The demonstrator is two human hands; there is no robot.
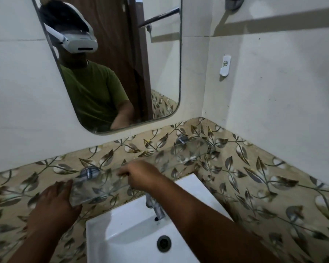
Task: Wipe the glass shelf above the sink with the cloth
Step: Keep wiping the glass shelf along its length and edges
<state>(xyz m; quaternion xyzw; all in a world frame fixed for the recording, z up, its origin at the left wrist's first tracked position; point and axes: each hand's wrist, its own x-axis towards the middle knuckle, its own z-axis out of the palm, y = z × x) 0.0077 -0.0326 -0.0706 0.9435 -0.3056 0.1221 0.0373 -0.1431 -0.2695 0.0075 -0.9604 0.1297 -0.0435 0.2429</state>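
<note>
The glass shelf [141, 168] sits above the sink [133, 224]. The left hand [53, 202] lies flat on its end, the right hand [141, 175] curls at its edge. No cloth visible; leaning could strain the brackets.

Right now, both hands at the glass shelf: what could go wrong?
1. The left hand presses the end of the glass shelf, which seems held only by two small metal brackets; a hard push could loosen or crack it.
2. The right hand rests on the shelf's front edge, a possible cut risk.
3. No cloth is visible, so bare palms may just smear the glass.
</note>
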